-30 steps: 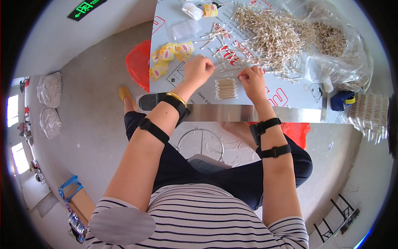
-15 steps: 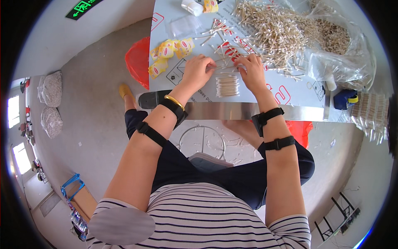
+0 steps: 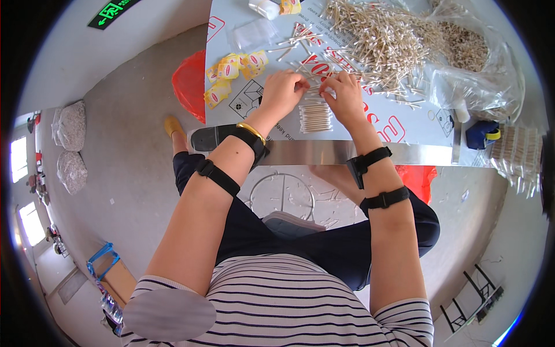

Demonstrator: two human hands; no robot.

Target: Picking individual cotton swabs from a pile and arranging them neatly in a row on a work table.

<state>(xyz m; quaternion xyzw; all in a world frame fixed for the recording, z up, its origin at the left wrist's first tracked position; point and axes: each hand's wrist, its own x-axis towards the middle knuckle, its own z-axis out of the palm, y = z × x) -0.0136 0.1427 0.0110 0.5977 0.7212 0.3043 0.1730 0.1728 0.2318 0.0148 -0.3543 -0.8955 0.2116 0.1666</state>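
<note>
Both my hands are at the far side of a neat row of cotton swabs [image 3: 316, 118] lying side by side on the table. My left hand [image 3: 282, 91] has thumb and fingers pinched at one end of a few pale sticks. Facing it, my right hand [image 3: 344, 97] pinches at their other end, fingers bent. These sticks look like cotton swabs, partly covered by my fingertips; how many there are I cannot tell. Loose cotton swabs [image 3: 300, 39] lie scattered just beyond, and a large heap of cotton swabs [image 3: 384, 43] spreads to the far right.
Yellow-and-white packets [image 3: 228, 69] and clear plastic sleeves [image 3: 254, 34] lie at left. A clear bag [image 3: 474, 92] spills swabs at right, near a blue tape dispenser [image 3: 481, 136] and packed swabs [image 3: 516, 151]. The table's metal edge [image 3: 312, 153] runs before me; a red bag [image 3: 189, 87] hangs left.
My hands have come closer together, the right one moving left and the left one slightly to the right. The row of swabs lies as before; the whole view has shifted slightly.
</note>
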